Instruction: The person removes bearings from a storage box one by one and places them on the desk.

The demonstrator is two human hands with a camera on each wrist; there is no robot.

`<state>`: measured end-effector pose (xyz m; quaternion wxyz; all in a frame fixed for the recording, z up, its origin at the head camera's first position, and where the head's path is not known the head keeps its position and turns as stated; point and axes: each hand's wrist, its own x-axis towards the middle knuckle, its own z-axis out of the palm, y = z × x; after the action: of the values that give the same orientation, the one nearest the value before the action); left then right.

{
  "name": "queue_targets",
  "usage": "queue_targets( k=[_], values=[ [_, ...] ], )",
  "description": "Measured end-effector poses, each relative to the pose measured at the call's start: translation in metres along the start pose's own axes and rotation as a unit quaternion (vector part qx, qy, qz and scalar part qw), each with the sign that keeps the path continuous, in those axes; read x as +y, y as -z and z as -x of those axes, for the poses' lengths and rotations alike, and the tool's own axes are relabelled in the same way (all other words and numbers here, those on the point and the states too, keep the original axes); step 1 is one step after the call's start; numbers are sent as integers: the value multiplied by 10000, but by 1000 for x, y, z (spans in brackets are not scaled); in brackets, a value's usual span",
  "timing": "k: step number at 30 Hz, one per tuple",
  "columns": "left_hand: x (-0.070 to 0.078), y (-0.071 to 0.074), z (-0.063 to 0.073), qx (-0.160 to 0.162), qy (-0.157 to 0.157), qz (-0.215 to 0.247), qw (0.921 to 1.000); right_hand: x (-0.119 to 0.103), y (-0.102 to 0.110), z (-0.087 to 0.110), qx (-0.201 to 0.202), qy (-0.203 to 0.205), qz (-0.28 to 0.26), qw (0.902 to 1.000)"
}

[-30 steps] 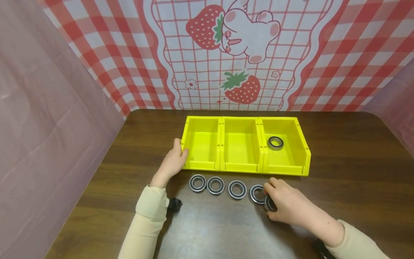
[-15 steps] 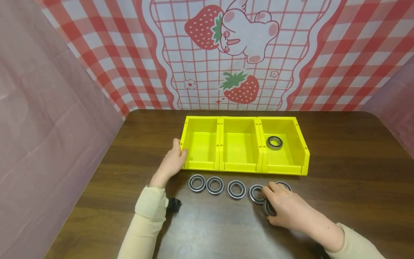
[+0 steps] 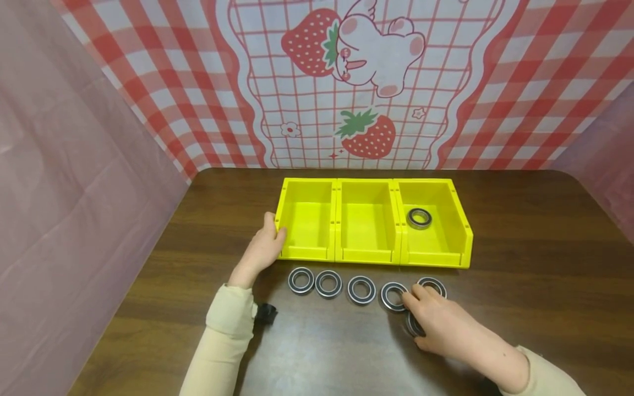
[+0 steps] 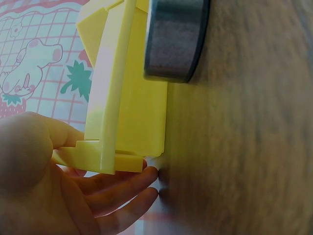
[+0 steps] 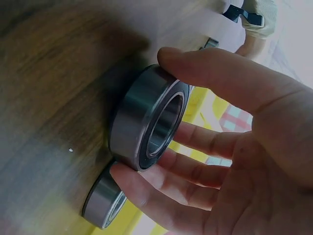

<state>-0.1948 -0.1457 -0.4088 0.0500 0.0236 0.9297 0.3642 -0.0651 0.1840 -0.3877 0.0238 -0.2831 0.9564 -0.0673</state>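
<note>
My left hand [image 3: 261, 247] grips the left side wall of a yellow three-compartment bin [image 3: 369, 256]; its thumb lies inside and the other fingers outside in the left wrist view. On the table, my right hand [image 3: 443, 324] holds a ball bearing [image 5: 132, 127] by its outer rim, thumb on one side and fingertips on the other. Just beyond those fingers lies a second bearing [image 3: 440, 285], partly covered by the hand in the head view. Another bearing [image 3: 384, 298] sits close to the left of the right fingertips.
Further left in the row are more bearings [image 3: 351, 291], in front of the bin. One bearing [image 3: 411, 221] lies flat in the right compartment. Behind the wooden table [image 3: 535, 247] hangs a red-checked cloth [image 3: 188, 93] with strawberry prints.
A bearing hidden a second ago now shows beyond the right hand. That hand has shifted slightly down and right with its bearing. The left hand keeps its grip on the bin.
</note>
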Motion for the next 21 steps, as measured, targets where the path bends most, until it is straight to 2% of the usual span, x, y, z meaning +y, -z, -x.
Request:
queue_targets(
  k=[21],
  values=[
    [1,0,1,-5,-61,35,10000,0,-5,3,210,14,-34,9998]
  ],
)
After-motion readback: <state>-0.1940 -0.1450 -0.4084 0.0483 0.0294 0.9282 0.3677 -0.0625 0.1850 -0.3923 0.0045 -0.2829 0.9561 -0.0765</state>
